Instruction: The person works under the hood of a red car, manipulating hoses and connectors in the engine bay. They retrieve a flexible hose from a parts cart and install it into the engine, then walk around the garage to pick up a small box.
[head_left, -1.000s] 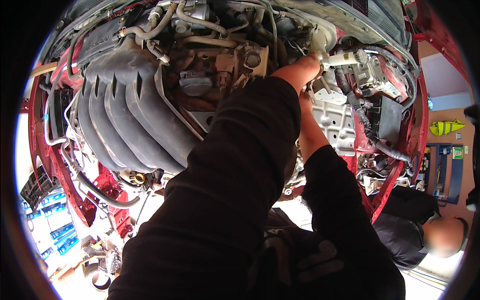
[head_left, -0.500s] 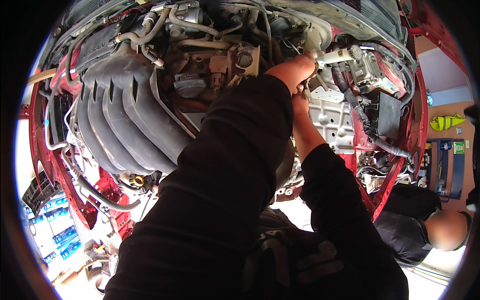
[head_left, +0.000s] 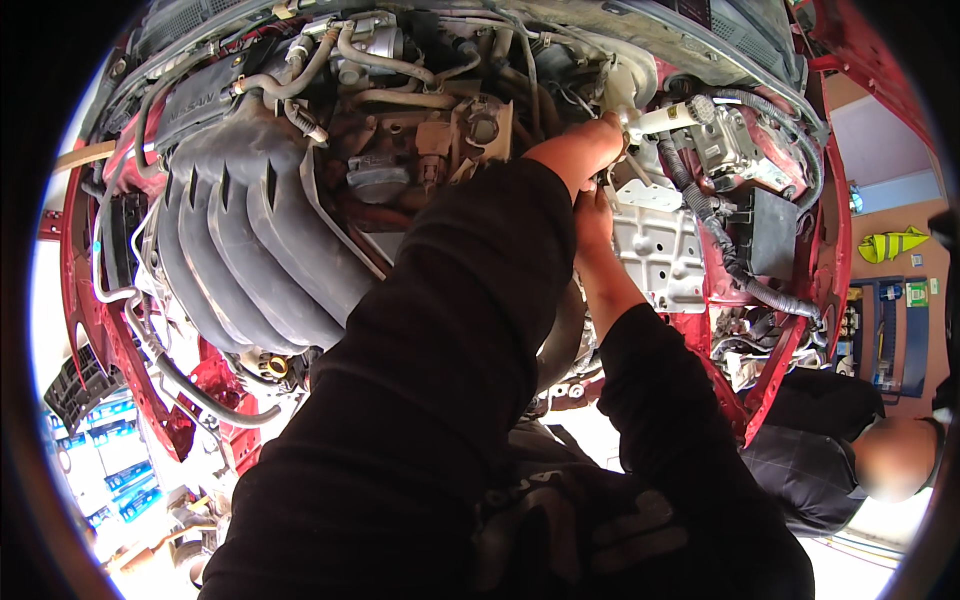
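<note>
My left hand (head_left: 592,142) is deep in the engine bay beside the engine, its fingers curled down among metal parts. What it grips is hidden behind it. Just below, my right hand (head_left: 592,215) is closed too, with bent fingertips close to the left hand. Whatever lies between its fingers cannot be made out. A pale cylinder with a ribbed round end (head_left: 672,118) sticks out to the right of the left hand. Under it a perforated silver metal tray (head_left: 655,250) lies to the right of my right hand.
A black ribbed intake manifold (head_left: 255,240) fills the left. The engine (head_left: 430,150) stands in the middle. A thick corrugated wiring sleeve (head_left: 705,205) runs past a black box (head_left: 768,235). Red body rails (head_left: 790,385) border the bay. Another person (head_left: 810,465) is at the lower right.
My right hand and forearm have shifted slightly left and down. The left forearm has also moved a little left, while both hands stay at the same spot in the bay.
</note>
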